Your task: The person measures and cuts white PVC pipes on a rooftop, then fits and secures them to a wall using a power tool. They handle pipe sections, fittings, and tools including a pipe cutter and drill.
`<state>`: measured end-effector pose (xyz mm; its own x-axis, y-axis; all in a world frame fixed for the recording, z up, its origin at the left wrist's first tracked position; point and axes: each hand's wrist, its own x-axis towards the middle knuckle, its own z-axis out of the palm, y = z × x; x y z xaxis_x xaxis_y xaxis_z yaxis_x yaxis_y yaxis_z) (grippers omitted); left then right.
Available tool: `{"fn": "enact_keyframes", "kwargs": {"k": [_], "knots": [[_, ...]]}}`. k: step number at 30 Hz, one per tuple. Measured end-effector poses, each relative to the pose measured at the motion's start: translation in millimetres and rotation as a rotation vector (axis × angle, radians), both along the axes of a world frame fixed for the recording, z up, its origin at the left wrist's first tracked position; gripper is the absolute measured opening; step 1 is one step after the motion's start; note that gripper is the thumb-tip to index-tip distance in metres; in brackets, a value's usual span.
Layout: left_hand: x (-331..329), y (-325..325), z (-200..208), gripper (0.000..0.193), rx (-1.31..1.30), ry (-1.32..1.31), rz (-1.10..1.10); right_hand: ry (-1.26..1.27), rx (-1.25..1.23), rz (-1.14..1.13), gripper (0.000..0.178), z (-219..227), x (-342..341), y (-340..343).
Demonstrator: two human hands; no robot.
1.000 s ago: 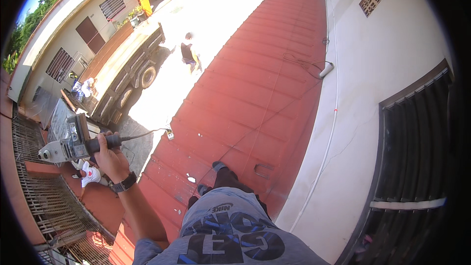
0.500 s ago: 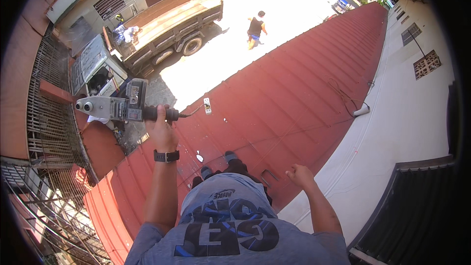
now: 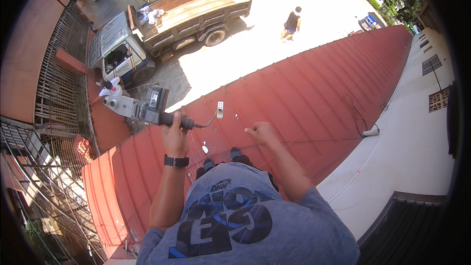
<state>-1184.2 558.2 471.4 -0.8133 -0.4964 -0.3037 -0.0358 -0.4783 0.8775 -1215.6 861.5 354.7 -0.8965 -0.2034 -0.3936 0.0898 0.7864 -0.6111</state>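
Note:
My left hand (image 3: 175, 140), with a black watch (image 3: 176, 161) on its wrist, is wrapped round the dark rear handle of a grey corded power tool (image 3: 140, 109). The tool's flat head points left, beyond the roof edge, and carries two round metal knobs. From the handle a cord (image 3: 209, 123) runs to a white outlet strip (image 3: 220, 110) lying on the red ribbed metal roof (image 3: 289, 98). My right hand (image 3: 263, 133) hovers over the roof to the right, fingers curled in and nothing visible in them.
My feet (image 3: 236, 152) stand on the roof near a white scrap (image 3: 204, 147). A pale wall (image 3: 392, 142) runs along the right. Below on the left are a flatbed truck (image 3: 191, 24) and a person in white (image 3: 112, 88). Another person (image 3: 292, 23) is in the yard. A loose cable (image 3: 354, 113) lies farther right.
The view has shifted, so the scene sits farther right. My right hand has moved up and inward, toward the middle. The power tool stays in my left hand.

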Motion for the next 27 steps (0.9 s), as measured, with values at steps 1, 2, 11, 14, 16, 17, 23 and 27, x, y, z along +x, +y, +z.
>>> {"fn": "enact_keyframes", "kwargs": {"k": [1,2,11,14,16,17,23,27], "knots": [[3,-2,-1,0.018,0.0,-0.003,-0.013,-0.078,0.014,0.058,0.041,-5,0,-11],[5,-7,-3,0.018,-0.002,-0.005,-0.026,-0.154,0.025,0.116,0.043,-12,-1,-18],[1,-19,-26,0.018,0.176,-0.129,-0.012,-0.289,0.361,0.053,0.057,-174,41,110],[4,-39,-46,0.019,0.281,-0.149,-0.003,-0.393,0.547,0.053,0.066,-164,58,141],[6,-44,-50,0.029,0.259,-0.142,-0.046,-0.469,0.541,0.059,0.067,-148,71,147],[6,-38,-48,0.027,0.271,-0.15,-0.038,-0.522,0.524,-0.008,0.065,-145,80,155],[7,-56,-83,0.023,0.387,-0.127,-0.033,-0.654,0.332,-0.01,0.046,-132,109,138],[9,-58,-102,0.025,0.483,-0.099,-0.039,-0.407,0.093,-0.262,0.039,-178,143,133]]}}
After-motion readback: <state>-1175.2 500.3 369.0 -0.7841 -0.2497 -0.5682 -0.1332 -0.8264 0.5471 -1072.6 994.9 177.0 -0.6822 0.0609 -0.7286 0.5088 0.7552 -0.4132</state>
